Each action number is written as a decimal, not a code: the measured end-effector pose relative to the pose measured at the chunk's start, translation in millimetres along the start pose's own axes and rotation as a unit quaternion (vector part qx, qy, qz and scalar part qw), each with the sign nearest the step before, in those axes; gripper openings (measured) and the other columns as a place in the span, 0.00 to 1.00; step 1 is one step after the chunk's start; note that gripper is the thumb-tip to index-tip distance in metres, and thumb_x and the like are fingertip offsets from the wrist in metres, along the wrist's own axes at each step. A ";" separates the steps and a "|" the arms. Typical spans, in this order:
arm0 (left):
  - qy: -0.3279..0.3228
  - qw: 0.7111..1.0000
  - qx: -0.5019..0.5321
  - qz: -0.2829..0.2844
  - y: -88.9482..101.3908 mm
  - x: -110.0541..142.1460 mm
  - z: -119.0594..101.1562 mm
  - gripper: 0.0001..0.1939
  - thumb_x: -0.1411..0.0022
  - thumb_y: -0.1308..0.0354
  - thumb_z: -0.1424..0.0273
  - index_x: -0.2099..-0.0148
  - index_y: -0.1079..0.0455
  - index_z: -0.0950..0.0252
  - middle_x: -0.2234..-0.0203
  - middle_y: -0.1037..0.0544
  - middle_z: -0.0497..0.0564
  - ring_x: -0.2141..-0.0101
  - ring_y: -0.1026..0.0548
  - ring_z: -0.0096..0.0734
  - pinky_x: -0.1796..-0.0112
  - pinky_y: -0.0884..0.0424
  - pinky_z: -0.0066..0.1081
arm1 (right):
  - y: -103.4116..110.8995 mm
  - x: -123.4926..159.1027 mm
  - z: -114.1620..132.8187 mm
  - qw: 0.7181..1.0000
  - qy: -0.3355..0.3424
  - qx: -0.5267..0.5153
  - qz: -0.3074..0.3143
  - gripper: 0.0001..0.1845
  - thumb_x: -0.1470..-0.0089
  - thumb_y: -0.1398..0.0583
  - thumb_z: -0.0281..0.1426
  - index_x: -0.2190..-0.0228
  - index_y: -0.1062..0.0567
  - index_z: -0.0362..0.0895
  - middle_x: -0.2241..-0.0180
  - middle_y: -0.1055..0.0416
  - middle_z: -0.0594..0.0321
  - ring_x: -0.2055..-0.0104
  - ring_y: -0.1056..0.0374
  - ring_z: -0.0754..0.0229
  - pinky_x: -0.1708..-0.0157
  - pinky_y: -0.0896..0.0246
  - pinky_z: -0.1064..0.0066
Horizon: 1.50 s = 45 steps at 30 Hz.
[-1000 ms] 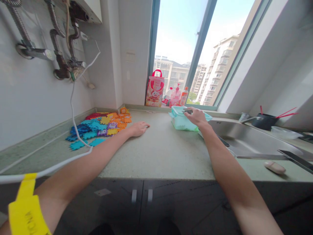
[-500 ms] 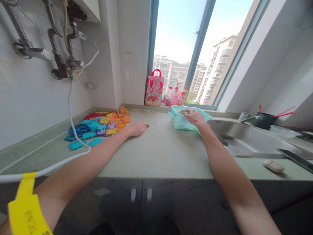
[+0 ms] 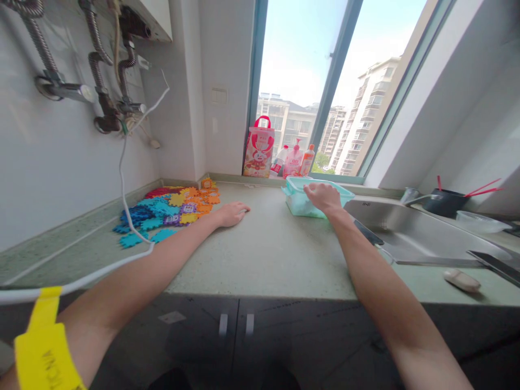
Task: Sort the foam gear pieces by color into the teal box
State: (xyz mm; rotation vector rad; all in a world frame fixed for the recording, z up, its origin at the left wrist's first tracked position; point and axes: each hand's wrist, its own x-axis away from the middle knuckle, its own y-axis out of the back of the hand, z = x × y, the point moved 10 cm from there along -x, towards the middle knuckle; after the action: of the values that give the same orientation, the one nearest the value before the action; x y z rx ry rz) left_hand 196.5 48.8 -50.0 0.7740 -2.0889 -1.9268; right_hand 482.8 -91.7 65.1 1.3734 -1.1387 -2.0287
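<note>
My left hand (image 3: 233,214) rests low on the countertop, fingers extended together, with nothing seen in it. To its left lies a spread of colourful gear-edged foam puzzle pieces (image 3: 164,208) in blue, teal, yellow, orange, purple and red. Over the teal plastic basket (image 3: 298,206), my right hand (image 3: 324,197) is closed, knuckles up. Its fingertips are turned away from view, so whatever they hold is hidden. Most of the basket's inside is also out of sight.
Right of the basket is a steel sink (image 3: 406,230) with a faucet (image 3: 420,199). A bar of soap (image 3: 462,280) lies on the front counter. Bottles (image 3: 293,162) and a pink bag (image 3: 260,154) stand by the window. A white cable (image 3: 125,200) hangs across the left side.
The view has shifted slightly. My right hand is still at the basket, but the greyish thing seen at its fingertips earlier no longer shows. My left hand stays on the counter.
</note>
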 end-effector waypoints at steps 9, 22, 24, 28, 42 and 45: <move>-0.061 0.992 -0.096 -0.063 31.9 8.4 -32.1 0.18 0.32 0.48 0.66 0.49 0.20 0.58 0.48 0.18 0.54 0.44 0.25 0.44 0.38 0.37 0.45 | -33.8 59.9 135.7 0.931 0.337 -0.129 -0.048 0.19 0.33 0.42 0.34 0.43 0.21 0.50 0.38 0.29 0.55 0.37 0.36 0.47 0.36 0.43 0.51; 0.159 0.968 -0.187 -0.056 128.2 54.8 76.0 0.17 0.33 0.47 0.63 0.50 0.18 0.55 0.53 0.15 0.52 0.51 0.20 0.42 0.47 0.28 0.37 | -83.0 72.3 131.2 0.923 0.345 -0.161 0.048 0.20 0.38 0.36 0.28 0.45 0.20 0.47 0.38 0.28 0.48 0.37 0.32 0.47 0.36 0.38 0.50; 0.180 0.959 -0.207 -0.069 133.2 70.1 96.9 0.17 0.33 0.47 0.62 0.52 0.18 0.56 0.54 0.15 0.53 0.52 0.20 0.44 0.47 0.29 0.39 | -86.2 68.5 133.0 0.923 0.344 -0.167 0.047 0.19 0.39 0.36 0.28 0.46 0.19 0.46 0.39 0.28 0.47 0.37 0.31 0.47 0.36 0.37 0.50; 0.209 0.953 -0.210 -0.054 126.9 97.2 129.5 0.21 0.34 0.44 0.49 0.53 0.19 0.56 0.58 0.15 0.54 0.55 0.19 0.45 0.51 0.27 0.37 | -92.6 68.3 147.5 0.908 0.375 -0.174 0.060 0.17 0.38 0.37 0.29 0.48 0.18 0.46 0.39 0.28 0.47 0.37 0.31 0.46 0.36 0.36 0.52; 0.257 0.948 -0.185 0.023 124.8 115.1 169.3 0.23 0.40 0.37 0.60 0.43 0.21 0.55 0.47 0.17 0.51 0.49 0.20 0.41 0.52 0.28 0.29 | -76.9 50.5 106.2 0.917 0.307 -0.238 0.086 0.17 0.37 0.38 0.32 0.49 0.17 0.49 0.39 0.27 0.51 0.43 0.25 0.48 0.38 0.32 0.51; 0.243 0.943 -0.226 0.025 120.6 111.5 153.0 0.17 0.35 0.41 0.60 0.47 0.17 0.52 0.49 0.16 0.50 0.49 0.21 0.42 0.50 0.29 0.32 | -78.2 49.5 104.2 0.917 0.304 -0.240 0.096 0.16 0.37 0.39 0.33 0.49 0.17 0.49 0.40 0.26 0.51 0.45 0.24 0.48 0.39 0.30 0.51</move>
State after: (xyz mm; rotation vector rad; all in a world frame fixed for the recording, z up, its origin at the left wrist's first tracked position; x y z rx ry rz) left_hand 0.0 128.0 24.1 0.9503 -1.3040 -1.8431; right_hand 374.8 -43.2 -8.4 1.4084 -0.4379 -1.4387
